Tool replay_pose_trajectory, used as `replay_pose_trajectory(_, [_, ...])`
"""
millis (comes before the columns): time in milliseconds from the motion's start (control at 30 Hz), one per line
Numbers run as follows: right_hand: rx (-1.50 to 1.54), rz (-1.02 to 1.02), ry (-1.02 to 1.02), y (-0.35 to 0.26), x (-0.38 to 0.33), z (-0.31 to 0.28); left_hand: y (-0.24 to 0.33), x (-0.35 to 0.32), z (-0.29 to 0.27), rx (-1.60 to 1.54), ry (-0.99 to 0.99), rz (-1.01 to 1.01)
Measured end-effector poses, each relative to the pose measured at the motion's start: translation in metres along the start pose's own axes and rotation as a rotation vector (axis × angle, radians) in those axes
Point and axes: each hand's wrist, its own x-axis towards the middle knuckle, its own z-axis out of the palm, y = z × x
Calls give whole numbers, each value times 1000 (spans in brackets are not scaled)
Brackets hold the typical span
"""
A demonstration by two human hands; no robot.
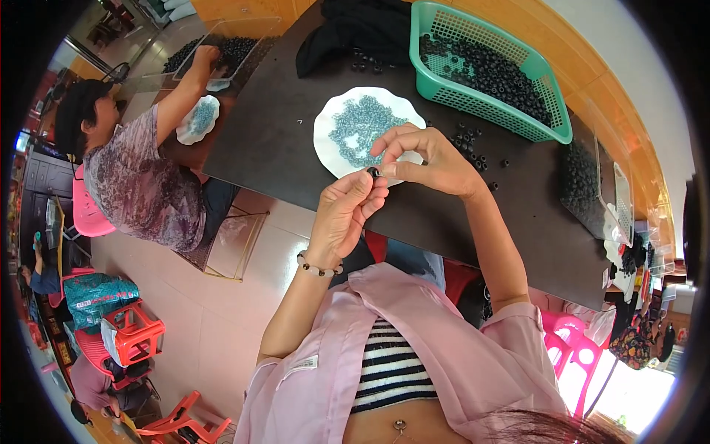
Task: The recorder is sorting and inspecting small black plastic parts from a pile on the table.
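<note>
My left hand [346,211] is closed, pinching a small round black part [373,172] between thumb and fingertips. Right beside it, the thumb and index finger of my right hand [436,164] come together at that part. Whatever lies between those right fingertips is too small to make out. Just beyond both hands, a white scallop-edged plate [323,142] carries a heap of tiny pale blue translucent rings [361,117]. Loose black parts [466,138] of a similar kind lie scattered on the dark table to the right of the plate.
A green plastic basket [484,120] of black parts stands at the far right, with a clear bin [592,185] of them nearer. Black cloth [347,33] lies at the back. At left, a co-worker [144,170] reaches into a clear bin [237,55] beside another plate [183,133].
</note>
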Motion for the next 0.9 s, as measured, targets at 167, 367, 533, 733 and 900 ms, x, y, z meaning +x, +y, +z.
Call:
replay_pose_trajectory(167, [48, 51, -6, 3, 3, -2, 2, 6, 2, 65, 11, 3])
replay_pose_trajectory(367, [35, 153, 35, 3, 0, 0, 1, 13, 2, 121, 32, -15])
replay_pose_trajectory(533, [70, 183, 184, -5, -14, 6, -6, 14, 3, 47, 2, -97])
replay_pose_trajectory(733, [97, 274, 334, -3, -48, -18, -12, 14, 19, -119, -90, -268])
replay_pose_trajectory(900, [-343, 439, 589, 19, -96, -60, -18, 15, 26, -184, -72, -369])
